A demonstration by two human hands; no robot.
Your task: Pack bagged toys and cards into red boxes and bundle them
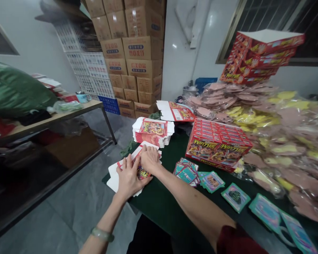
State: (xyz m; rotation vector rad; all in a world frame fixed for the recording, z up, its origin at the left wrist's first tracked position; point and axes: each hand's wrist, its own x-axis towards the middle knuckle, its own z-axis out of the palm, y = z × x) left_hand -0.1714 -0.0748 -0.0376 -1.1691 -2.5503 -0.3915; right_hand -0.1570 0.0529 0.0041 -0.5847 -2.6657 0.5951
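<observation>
Two hands, left (129, 176) and right (150, 158), flat on a red cardboard box blank (143, 173)

Glossy printed card blank (143, 173), matt dk green table top (159, 208), shiny clear plastic bags (288, 141), matt cardbd cartons (132, 70)

The left wrist (106, 229) carries one smooth pale green bangle (102, 234), apparently jade. The right forearm (193, 201) exits a dark red sleeve (235, 241). A black garment (148, 238) appears at the lower edge; its cut cannot be resolved in this dim view.
</observation>
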